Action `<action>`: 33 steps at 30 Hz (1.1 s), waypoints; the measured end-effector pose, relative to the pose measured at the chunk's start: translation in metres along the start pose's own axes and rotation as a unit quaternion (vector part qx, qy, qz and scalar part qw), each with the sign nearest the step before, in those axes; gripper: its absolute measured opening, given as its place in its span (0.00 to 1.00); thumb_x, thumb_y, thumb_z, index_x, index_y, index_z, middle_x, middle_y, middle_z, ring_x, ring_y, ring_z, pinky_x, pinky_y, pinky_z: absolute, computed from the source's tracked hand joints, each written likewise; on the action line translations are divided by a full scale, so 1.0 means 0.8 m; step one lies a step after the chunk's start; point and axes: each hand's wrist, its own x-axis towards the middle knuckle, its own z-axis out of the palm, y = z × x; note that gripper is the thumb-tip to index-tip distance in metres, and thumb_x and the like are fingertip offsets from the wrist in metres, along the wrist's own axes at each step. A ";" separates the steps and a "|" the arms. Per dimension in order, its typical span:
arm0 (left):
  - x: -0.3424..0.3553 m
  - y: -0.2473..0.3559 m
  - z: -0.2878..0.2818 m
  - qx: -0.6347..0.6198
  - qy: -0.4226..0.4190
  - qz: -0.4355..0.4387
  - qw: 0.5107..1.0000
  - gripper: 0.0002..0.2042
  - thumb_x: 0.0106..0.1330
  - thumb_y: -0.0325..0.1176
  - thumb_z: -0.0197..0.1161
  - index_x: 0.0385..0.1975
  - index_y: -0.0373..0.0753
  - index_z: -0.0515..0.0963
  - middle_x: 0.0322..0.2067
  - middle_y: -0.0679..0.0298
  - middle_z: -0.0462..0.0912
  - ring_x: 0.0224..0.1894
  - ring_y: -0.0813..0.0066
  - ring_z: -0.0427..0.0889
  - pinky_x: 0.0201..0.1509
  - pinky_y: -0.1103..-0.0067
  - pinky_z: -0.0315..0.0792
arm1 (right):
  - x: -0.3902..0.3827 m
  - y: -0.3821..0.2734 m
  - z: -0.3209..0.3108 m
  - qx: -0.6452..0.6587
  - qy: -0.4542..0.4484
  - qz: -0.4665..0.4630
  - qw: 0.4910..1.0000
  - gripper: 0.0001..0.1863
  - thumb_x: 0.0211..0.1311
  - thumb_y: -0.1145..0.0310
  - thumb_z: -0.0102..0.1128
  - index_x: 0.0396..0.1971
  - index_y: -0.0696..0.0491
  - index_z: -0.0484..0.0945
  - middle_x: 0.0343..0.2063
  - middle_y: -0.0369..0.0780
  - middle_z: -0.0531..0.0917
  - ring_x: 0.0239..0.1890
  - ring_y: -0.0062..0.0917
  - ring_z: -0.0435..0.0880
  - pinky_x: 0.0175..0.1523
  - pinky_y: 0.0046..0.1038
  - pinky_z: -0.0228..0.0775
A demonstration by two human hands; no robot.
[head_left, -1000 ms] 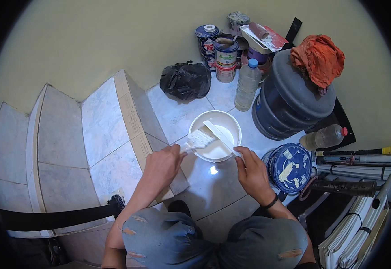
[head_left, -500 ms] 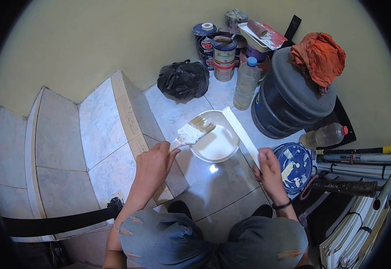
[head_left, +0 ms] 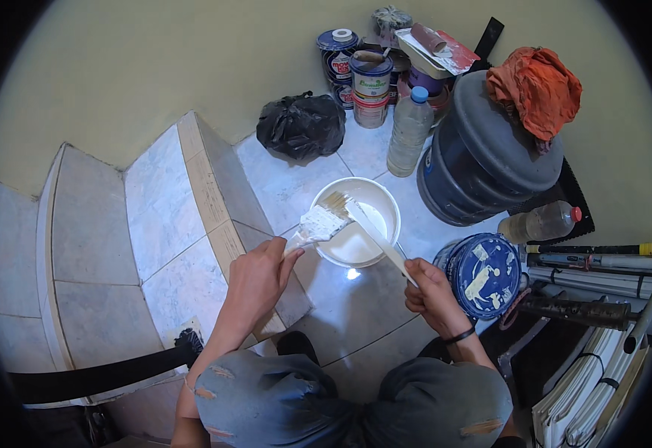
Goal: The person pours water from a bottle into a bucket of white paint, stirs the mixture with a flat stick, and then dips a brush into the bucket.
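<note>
My left hand (head_left: 261,270) is closed round the handle of a paintbrush (head_left: 324,222), whose bristles and ferrule are coated in white paint. The brush lies over the left rim of a round white bucket (head_left: 397,231) holding white paint. In my right hand (head_left: 432,293) is a flat white stick (head_left: 380,240), gripped at its lower end. The stick slants up and left across the bucket, its far tip at the brush's bristles; whether they touch I cannot quite tell.
Tiled steps (head_left: 177,201) rise at the left. Behind the bucket are a black plastic bag (head_left: 301,127), paint cans (head_left: 371,93) and a blue-capped bottle (head_left: 410,134). A dark drum (head_left: 483,160) bears an orange cloth (head_left: 535,93). At right are a blue paint-spotted lid (head_left: 485,275) and a red-capped bottle (head_left: 539,224).
My right hand has moved left, and the stick's tip has come down from the bucket's far rim to the brush bristles. The brush has hardly moved; the view has shifted slightly.
</note>
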 end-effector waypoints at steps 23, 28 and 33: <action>0.008 -0.021 -0.016 0.087 0.110 0.051 0.989 0.12 0.67 0.40 0.70 0.40 0.40 0.81 0.28 0.59 0.77 0.28 0.56 0.84 0.28 0.65 0.73 | -0.057 -0.049 0.011 -0.624 0.194 -0.468 0.595 0.26 0.56 0.83 0.65 0.56 0.48 0.85 0.33 0.43 0.77 0.32 0.37 0.81 0.37 0.35 0.74; 0.026 -0.015 -0.002 0.036 0.127 0.093 0.987 0.11 0.65 0.35 0.71 0.41 0.37 0.81 0.33 0.53 0.81 0.33 0.49 0.84 0.35 0.63 0.76 | -0.136 -0.074 -0.016 -0.506 0.310 -0.454 0.665 0.08 0.66 0.80 0.63 0.44 0.58 0.83 0.31 0.42 0.84 0.29 0.26 0.84 0.35 0.27 0.74; 0.016 -0.067 0.033 -0.044 0.091 0.081 0.992 0.10 0.69 0.30 0.63 0.45 0.31 0.77 0.34 0.44 0.80 0.35 0.42 0.81 0.39 0.61 0.74 | -0.251 -0.115 0.031 -0.323 0.383 -0.545 0.673 0.12 0.70 0.77 0.61 0.50 0.62 0.73 0.33 0.42 0.86 0.31 0.18 0.86 0.38 0.20 0.76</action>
